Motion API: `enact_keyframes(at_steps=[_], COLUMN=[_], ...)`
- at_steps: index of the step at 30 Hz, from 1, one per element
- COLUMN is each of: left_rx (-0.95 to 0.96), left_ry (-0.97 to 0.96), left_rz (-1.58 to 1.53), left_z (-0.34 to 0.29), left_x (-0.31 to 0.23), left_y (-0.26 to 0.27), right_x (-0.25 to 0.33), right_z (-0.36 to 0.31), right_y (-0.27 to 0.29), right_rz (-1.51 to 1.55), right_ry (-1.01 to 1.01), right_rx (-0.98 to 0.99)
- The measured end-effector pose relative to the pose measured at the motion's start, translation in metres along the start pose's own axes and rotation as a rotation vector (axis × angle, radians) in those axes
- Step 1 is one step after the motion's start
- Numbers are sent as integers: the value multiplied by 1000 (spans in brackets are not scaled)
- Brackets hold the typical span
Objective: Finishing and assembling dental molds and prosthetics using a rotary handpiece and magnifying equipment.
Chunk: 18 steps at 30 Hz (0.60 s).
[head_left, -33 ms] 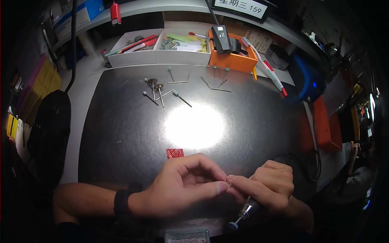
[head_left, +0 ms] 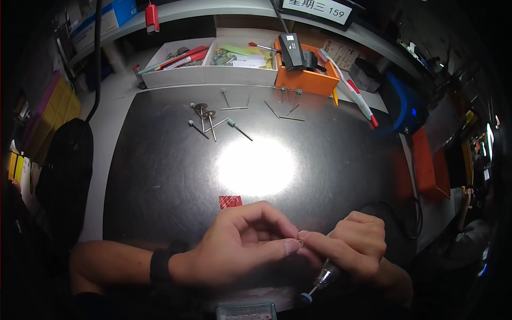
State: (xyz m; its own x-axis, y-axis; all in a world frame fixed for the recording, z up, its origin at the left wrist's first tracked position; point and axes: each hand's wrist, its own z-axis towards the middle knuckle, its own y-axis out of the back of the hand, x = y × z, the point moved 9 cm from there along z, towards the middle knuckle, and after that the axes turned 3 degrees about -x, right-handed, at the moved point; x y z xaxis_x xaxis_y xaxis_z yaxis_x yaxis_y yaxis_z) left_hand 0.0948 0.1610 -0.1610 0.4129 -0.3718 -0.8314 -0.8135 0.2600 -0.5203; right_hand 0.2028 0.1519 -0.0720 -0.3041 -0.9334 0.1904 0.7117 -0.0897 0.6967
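My left hand (head_left: 229,248), with a dark band at its wrist, pinches a tiny ring-like metal piece (head_left: 300,244) between thumb and forefinger. The fingertips hide most of that piece. My right hand (head_left: 356,246) is closed around a slim metal rotary handpiece (head_left: 327,273), its index finger and thumb meeting the left fingertips at the piece. From the handpiece a thin shank points down and left, ending in a small blue disc bit (head_left: 305,297), which is apart from the piece. Just beyond the left hand lies a red patch (head_left: 230,201) on the dark mat (head_left: 160,186).
Several loose grinding bits (head_left: 240,129) lie at the mat's far side. Behind them stand white trays (head_left: 173,76) and an orange box (head_left: 306,81). A toothbrush and red pen (head_left: 362,104) lie right of these. A small greenish box (head_left: 246,311) sits at the near edge.
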Motion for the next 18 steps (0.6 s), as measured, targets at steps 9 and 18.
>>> enact_keyframes(at_steps=[9, 18], left_rx=[6, 28], left_ry=[94, 56], left_rz=[-155, -168], left_z=[1, -2], left_x=[7, 5], left_y=[1, 0], right_x=[-22, -24], right_z=[3, -1], right_y=[-4, -15], right_rz=[-220, -213], right_ry=[-203, -227], right_rx=[128, 224])
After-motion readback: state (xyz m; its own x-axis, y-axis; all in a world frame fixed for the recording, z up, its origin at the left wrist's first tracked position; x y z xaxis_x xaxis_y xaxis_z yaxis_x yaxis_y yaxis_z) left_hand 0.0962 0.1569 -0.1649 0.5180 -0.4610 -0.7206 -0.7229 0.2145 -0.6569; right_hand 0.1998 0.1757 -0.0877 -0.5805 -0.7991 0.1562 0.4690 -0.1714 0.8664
